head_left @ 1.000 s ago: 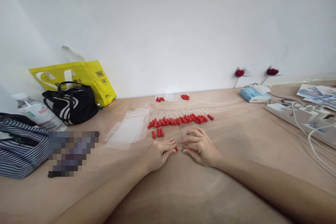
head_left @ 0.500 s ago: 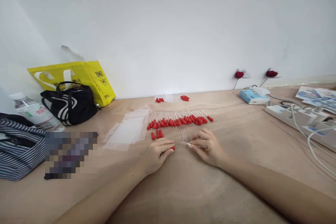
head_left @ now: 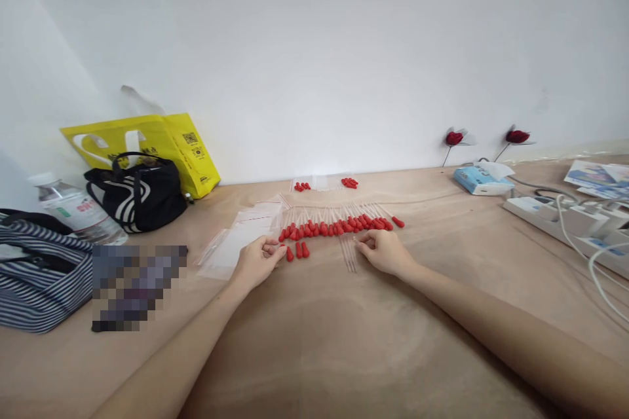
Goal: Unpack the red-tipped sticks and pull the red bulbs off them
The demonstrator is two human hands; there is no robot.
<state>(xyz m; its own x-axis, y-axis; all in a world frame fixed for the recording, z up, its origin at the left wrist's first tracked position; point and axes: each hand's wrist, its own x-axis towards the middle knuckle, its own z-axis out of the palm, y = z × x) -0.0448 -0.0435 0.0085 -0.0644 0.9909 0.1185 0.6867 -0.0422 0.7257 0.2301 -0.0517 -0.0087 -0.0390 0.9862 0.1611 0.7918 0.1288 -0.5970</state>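
In the head view, your left hand [head_left: 259,260] bends its fingers beside the loose red bulbs [head_left: 298,251], your right [head_left: 386,251] beside the thin clear tubes [head_left: 348,258] (whether either grips anything, I cannot tell), and red-tipped droppers [head_left: 324,229] lie just beyond, mostly between them

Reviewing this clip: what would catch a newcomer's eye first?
Probably the dense row of red bulbs across the middle of the table, just beyond the two hands. Next, the bright yellow bag against the wall at left, behind a black bag. At right, two dark red flowers stand out against the pale wall.
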